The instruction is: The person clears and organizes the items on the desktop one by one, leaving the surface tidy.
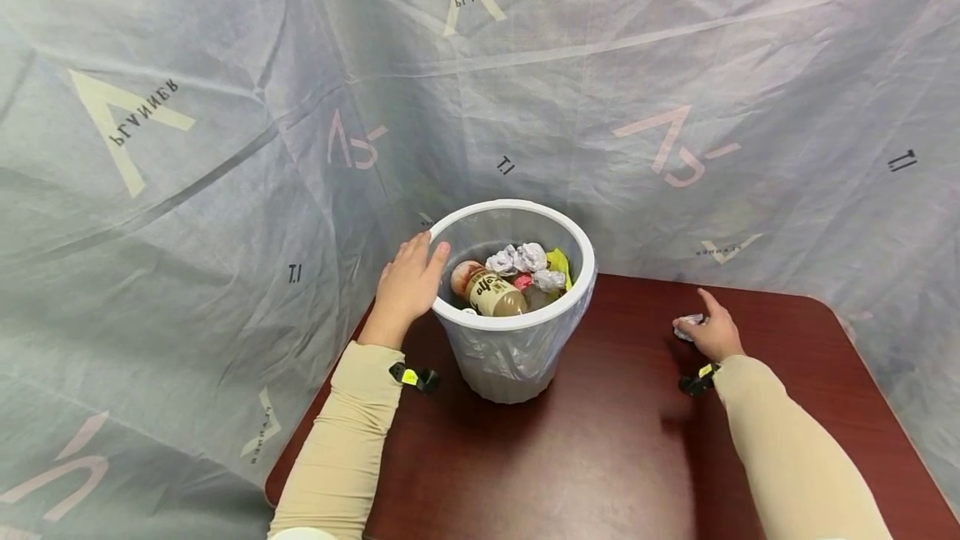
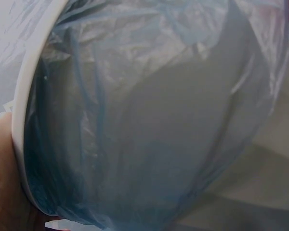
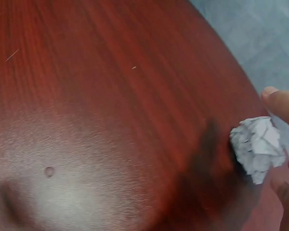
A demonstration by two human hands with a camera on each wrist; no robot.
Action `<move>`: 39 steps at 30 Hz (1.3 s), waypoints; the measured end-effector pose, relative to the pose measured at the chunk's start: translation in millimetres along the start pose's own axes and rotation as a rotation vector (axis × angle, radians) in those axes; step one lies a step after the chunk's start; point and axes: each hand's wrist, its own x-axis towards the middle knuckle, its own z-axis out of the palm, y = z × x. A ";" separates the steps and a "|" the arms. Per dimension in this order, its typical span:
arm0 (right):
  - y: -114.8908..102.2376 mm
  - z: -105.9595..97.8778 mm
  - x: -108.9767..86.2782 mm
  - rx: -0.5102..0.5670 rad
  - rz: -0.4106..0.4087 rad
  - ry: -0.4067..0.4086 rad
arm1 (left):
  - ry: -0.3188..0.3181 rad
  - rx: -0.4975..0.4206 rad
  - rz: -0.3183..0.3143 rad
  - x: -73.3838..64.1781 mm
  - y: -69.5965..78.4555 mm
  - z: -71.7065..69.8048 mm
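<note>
A grey trash bin (image 1: 504,361) with a white rim and clear plastic liner stands on the dark red table. My left hand (image 1: 408,277) holds its left rim, thumb over the edge and fingers along the outer side. In the left wrist view the liner-covered wall (image 2: 159,120) fills most of the picture, with part of the hand (image 2: 5,178) beside the rim. My right hand (image 1: 718,332) is spread around a crumpled paper ball (image 3: 258,147) on the table. Its finger and thumb stand apart on either side of the ball, not closed on it.
Inside the bin lie a labelled plastic bottle (image 1: 495,294), several crumpled paper balls (image 1: 531,257), a red piece (image 1: 522,282) and a yellow wrapper (image 1: 559,265). Printed grey sheeting (image 1: 480,107) hangs behind and left of the table (image 1: 600,440). The table's right edge is near my right hand.
</note>
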 end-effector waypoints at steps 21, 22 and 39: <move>10.2 27.8 -12.9 -0.155 -0.049 0.084 | 0.021 -0.007 0.009 0.0 1.5 -1.3; 8.2 26.2 -12.4 -0.155 -0.060 0.088 | 0.020 -0.007 0.008 -0.1 1.6 -1.5; -62.2 -25.9 17.9 -0.136 -0.210 0.188 | 0.003 -0.013 0.021 -1.2 6.7 4.5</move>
